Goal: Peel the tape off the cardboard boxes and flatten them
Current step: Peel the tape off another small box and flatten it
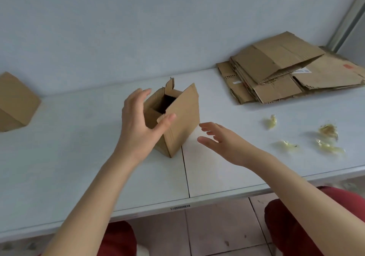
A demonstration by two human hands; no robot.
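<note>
Head view looks down on the small open box [181,117], which stands on the white table [79,157] straight in front of us with its top flaps up and its dark inside showing. We see no tape on it from this side, so we judge the peeling done here and the flattening next.

Our left hand [141,121] is spread wide against the box's left side. Its fingers are straight and reach toward the far upper edge, its thumb lies across the near wall, and it clamps nothing. We cannot tell whether the fingertips actually touch the cardboard. Our right hand [221,139] hovers just right of the box, fingers straight and apart, holding nothing and clear of the wall.

Far right of the box and behind it lies a stack of flattened cardboard [276,72]. Nearer on that side, crumpled tape scraps [327,131] are scattered. Well left of the box sits another box [15,101], closed up.

We expect the open box to be light and empty, stiff across its panels but ready to fold at the creases. It may slide on the smooth table if pushed from one side only. We would take it by two opposite corners, one hand each, and press them together so the walls collapse. The thin flaps tear easily and make poor handles.
</note>
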